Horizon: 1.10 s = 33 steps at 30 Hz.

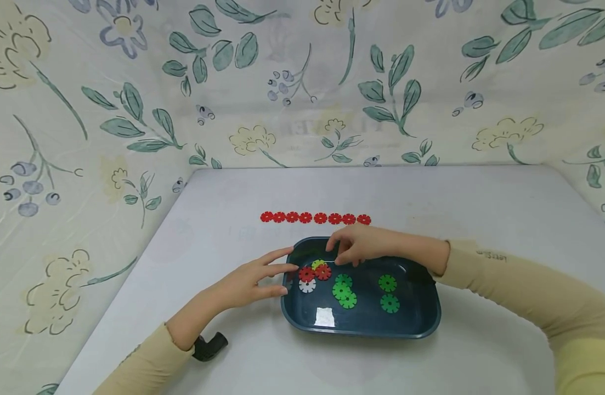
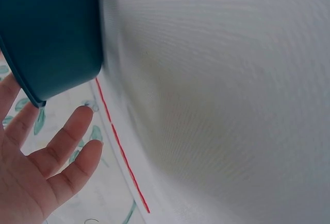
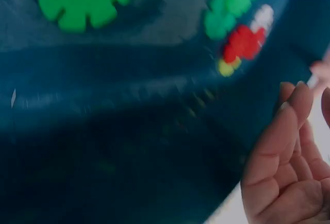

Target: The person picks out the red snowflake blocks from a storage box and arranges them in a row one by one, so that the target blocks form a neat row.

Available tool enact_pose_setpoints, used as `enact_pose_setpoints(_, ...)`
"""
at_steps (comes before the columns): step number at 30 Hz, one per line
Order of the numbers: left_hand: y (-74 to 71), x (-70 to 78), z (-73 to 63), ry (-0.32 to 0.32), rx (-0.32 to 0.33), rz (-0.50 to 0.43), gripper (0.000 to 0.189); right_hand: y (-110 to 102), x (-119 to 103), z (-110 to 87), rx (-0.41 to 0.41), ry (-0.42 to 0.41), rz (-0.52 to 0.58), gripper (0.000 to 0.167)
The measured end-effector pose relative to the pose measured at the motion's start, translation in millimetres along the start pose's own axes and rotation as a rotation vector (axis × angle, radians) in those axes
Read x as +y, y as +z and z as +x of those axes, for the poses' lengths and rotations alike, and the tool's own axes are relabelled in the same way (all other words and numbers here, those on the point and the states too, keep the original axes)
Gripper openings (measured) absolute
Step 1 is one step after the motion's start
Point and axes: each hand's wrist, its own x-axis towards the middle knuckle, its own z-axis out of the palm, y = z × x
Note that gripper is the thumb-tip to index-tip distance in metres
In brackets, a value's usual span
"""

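Note:
A dark blue tray (image 1: 366,318) stands on the table with notched plastic discs inside. At its left end lie two red discs (image 1: 323,272), a white disc (image 1: 307,286) and a partly covered yellow disc (image 1: 318,265). Three green discs (image 1: 340,291) overlap in the middle, and two more green discs (image 1: 389,303) lie to the right. My left hand (image 1: 248,282) touches the tray's left rim with spread fingers. Over the far rim hangs my right hand (image 1: 363,242), fingers loosely bent above the discs; nothing shows between thumb and fingers in the right wrist view.
Beyond the tray, several red discs (image 1: 320,218) form a straight row across the white table (image 1: 223,219). A black curved object (image 1: 210,346) sits beside my left wrist. Floral cloth (image 1: 292,109) hangs behind and along the sides.

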Motion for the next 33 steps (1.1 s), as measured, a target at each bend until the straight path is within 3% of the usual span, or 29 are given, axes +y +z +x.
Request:
enact_pose_setpoints(7,-0.8,-0.5,-0.5,0.001,0.002,0.004,0.048,23.0,8.4,17.5,-0.051,0.001,-0.054,0.033)
enact_pose_setpoints(18,-0.5,-1.6,-1.0,0.008,0.003,-0.002,0.048,40.7,11.7,32.3,-0.007,0.039,-0.153,0.041)
enact_pose_setpoints(33,0.4,-2.9,0.6,0.027,0.015,0.004,0.048,45.5,14.0,32.1,-0.017,-0.069,-0.237,0.024)
